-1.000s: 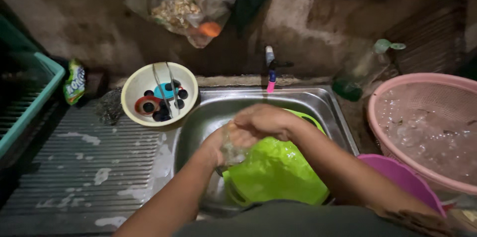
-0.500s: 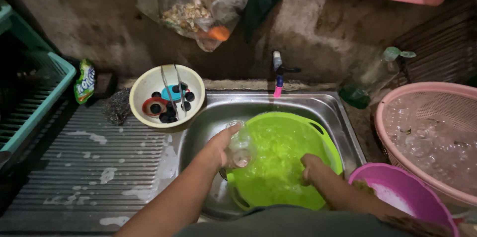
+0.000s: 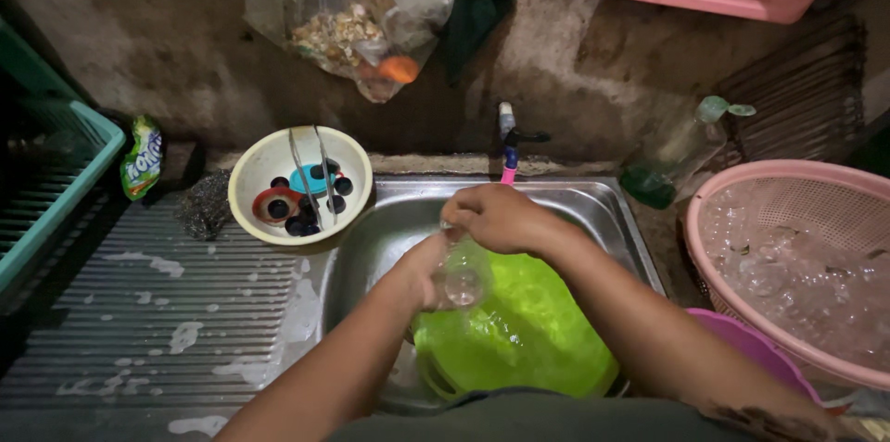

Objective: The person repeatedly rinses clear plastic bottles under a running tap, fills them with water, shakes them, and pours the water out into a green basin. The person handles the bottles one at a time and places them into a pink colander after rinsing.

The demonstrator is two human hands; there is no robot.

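Since half a second ago, the right hand (image 3: pixel 501 218) is lifting out of the green basin (image 3: pixel 528 331) and closing over the mouth of the clear glass (image 3: pixel 461 273). Fingers of the left hand (image 3: pixel 422 275) are wrapping around its side, holding it above the basin inside the steel sink (image 3: pixel 394 220). Room is lying open over the ribbed drainboard (image 3: pixel 139 312); a cream bowl (image 3: pixel 298 184) is sitting at the sink's left rim.

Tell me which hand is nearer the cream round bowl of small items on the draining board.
Left. The left hand holds a clear glass over the sink, just right of the cream round bowl; the right hand sits farther right, atop the glass.
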